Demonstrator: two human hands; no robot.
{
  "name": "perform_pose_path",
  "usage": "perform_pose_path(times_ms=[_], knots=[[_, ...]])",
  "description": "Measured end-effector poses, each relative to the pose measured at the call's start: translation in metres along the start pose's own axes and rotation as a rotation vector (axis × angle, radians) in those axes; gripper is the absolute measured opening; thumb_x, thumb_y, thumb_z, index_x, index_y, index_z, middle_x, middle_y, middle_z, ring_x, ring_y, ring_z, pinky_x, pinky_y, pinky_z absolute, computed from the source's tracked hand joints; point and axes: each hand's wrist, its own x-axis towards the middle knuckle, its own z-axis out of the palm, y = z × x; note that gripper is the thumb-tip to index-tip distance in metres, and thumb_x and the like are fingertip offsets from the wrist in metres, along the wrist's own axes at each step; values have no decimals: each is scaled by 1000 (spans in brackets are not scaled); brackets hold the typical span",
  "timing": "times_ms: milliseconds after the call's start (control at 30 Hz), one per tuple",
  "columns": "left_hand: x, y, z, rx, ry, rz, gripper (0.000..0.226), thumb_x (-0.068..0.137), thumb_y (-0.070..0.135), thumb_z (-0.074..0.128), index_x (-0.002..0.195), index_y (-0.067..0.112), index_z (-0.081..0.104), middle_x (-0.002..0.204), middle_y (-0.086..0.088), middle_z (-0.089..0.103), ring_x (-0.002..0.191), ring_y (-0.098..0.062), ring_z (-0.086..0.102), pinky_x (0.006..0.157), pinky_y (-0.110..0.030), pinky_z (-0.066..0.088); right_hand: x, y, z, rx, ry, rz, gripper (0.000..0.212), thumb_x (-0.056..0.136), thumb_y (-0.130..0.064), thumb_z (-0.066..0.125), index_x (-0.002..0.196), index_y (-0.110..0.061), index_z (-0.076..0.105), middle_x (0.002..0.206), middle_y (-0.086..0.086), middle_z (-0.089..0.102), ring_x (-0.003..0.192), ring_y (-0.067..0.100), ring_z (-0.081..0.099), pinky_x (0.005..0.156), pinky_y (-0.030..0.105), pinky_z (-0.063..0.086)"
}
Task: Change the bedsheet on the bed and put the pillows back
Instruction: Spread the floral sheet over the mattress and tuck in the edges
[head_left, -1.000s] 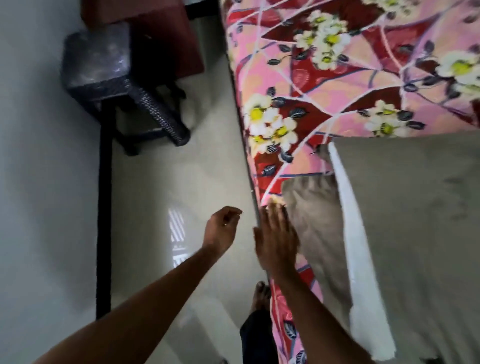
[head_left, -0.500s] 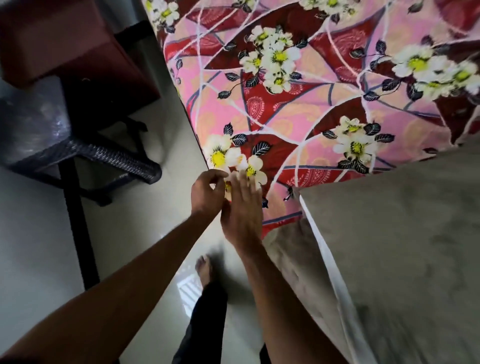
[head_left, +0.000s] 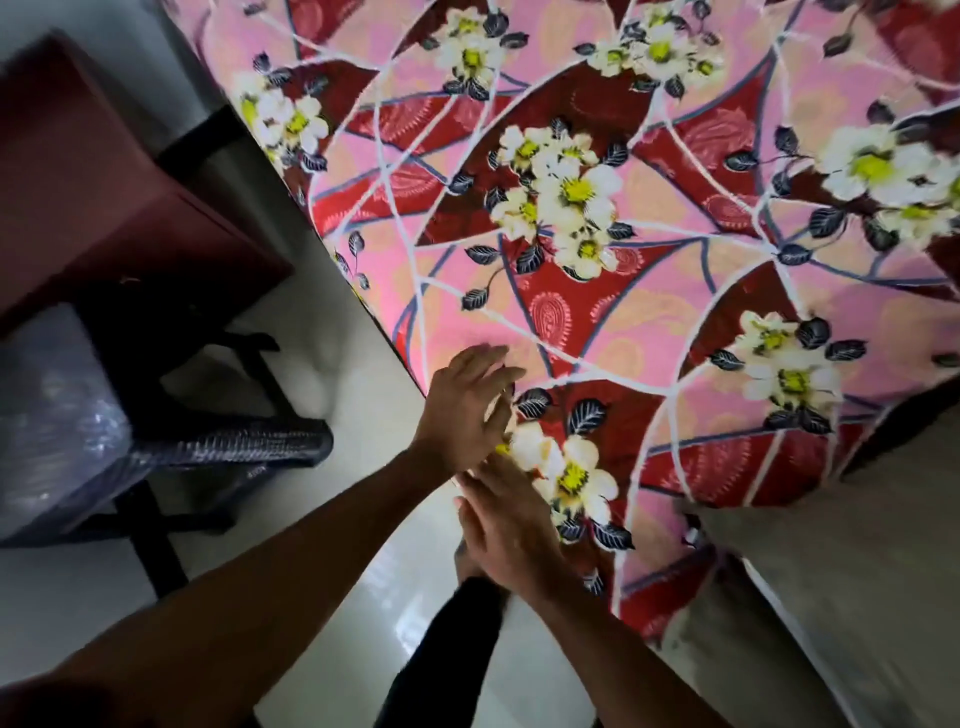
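A pink and red floral bedsheet (head_left: 649, 270) covers the bed and fills the upper right of the head view. A plain grey-beige sheet (head_left: 841, 587) with a white edge lies over the bed's near right part. My left hand (head_left: 462, 410) lies flat with straight fingers on the floral sheet at the bed's left edge. Just below it, my right hand (head_left: 511, 525) presses flat against the same edge, fingers straight. Neither hand grips cloth. No pillows are in view.
A dark woven chair (head_left: 171, 447) with a plastic-wrapped seat stands on the pale tiled floor (head_left: 363, 384) to the left. A dark red cabinet (head_left: 93, 187) stands behind it. My leg and bare foot (head_left: 457, 613) are close to the bed's side.
The view has moved along the bed's side toward the head end. Both hands slid forward along the floral sheet's edge; the left hand, curled before, now lies flat.
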Motion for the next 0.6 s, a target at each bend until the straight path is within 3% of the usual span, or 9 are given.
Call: perform_pose_path(times_ms=[100,200,300,400,467,600], knots=[[28,-32,-8,164,-159,44,48,99,32,46,144,18,52,158,-9,37,148,-33,28,115,-49,31,56,21,-23,24,185,139,25,95,-17,56,112,-12,73,126,8,67,115,30,60,101,41,47],[37,-54,-8,264,-274,-113,60,102,48,32,156,21,30,166,-8,16,153,-32,12,118,-60,21,108,62,-50,-42,276,258,26,95,-18,56,115,-11,71,124,8,67,113,29,60,92,44,48],[12,-57,-4,333,-291,-208,65,105,51,25,160,17,13,167,-8,3,155,-27,-2,122,-56,14,156,101,-54,-146,218,380,43,98,-32,49,134,-10,61,144,14,55,136,34,47,108,49,42],[-30,-41,-7,258,-253,-250,65,106,46,28,160,15,9,168,-5,1,155,-23,-3,124,-48,12,183,115,-36,-254,58,484,64,100,-51,39,152,-15,40,161,14,33,150,36,25,121,59,18],[-48,-35,-11,188,-226,-311,62,105,42,28,160,16,14,168,-2,7,155,-21,3,123,-51,17,190,100,-18,-331,-45,353,70,100,-56,38,157,-16,31,164,11,25,153,35,18,121,59,7],[-21,-46,-31,63,-25,-620,61,103,45,27,156,14,27,159,-9,31,148,-28,26,116,-53,29,170,38,18,-185,-303,-230,64,91,-37,53,150,-17,41,158,10,39,148,33,30,116,57,25]])
